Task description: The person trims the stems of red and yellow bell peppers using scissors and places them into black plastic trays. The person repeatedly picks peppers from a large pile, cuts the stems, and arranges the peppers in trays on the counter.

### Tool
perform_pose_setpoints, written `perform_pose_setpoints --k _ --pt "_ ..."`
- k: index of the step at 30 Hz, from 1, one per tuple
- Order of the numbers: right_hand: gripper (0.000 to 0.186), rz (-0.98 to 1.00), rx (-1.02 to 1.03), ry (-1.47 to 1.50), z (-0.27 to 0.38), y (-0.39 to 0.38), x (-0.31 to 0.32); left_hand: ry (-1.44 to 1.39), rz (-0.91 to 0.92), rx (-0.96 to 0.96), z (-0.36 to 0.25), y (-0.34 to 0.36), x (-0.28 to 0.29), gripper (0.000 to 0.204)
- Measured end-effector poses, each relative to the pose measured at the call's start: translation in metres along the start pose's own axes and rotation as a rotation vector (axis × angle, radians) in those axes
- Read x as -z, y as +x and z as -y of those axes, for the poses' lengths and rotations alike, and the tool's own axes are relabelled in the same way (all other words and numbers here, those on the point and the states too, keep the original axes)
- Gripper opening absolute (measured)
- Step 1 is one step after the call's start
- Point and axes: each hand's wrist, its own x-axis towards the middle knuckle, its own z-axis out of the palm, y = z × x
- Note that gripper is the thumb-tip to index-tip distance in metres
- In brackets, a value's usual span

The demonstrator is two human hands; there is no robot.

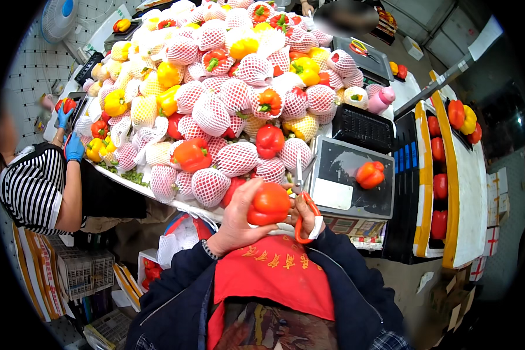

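My left hand (236, 227) grips a red bell pepper (272, 204) just above my red apron (274, 274). Close on its right, my right hand (303, 216) holds orange-handled scissors (306, 230), silver blades pointing up. A large pile of red and yellow peppers, many in white or yellow foam nets (234, 157), rises beyond my hands. Right of the blades, a scale (329, 157) carries a red pepper (370, 175) and a white card (331, 193).
A co-worker in stripes and blue gloves (35, 189) handles peppers at left; another person's hand (307, 8) shows at the back. A black tray (363, 127) sits behind the scale. Boxes of peppers (466, 192) stand at right. Crates (81, 271) and a bin (184, 227) are below.
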Motion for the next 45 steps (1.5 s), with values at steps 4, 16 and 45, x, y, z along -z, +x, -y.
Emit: perform_pose_setpoints --k 4,16,45 --pt "0.054 0.023 0.047 0.233 0.004 -0.002 -0.001 -0.034 0.058 -0.073 -0.005 0.011 -0.011 0.107" --pt "0.047 -0.215 0.2 -0.089 0.036 -0.036 0.035 -0.176 0.205 0.099 -0.01 0.053 -0.056 0.094" --pt "0.046 -0.284 0.285 -0.295 0.091 -0.067 0.035 0.331 0.028 -0.232 0.073 0.199 -0.08 0.038"
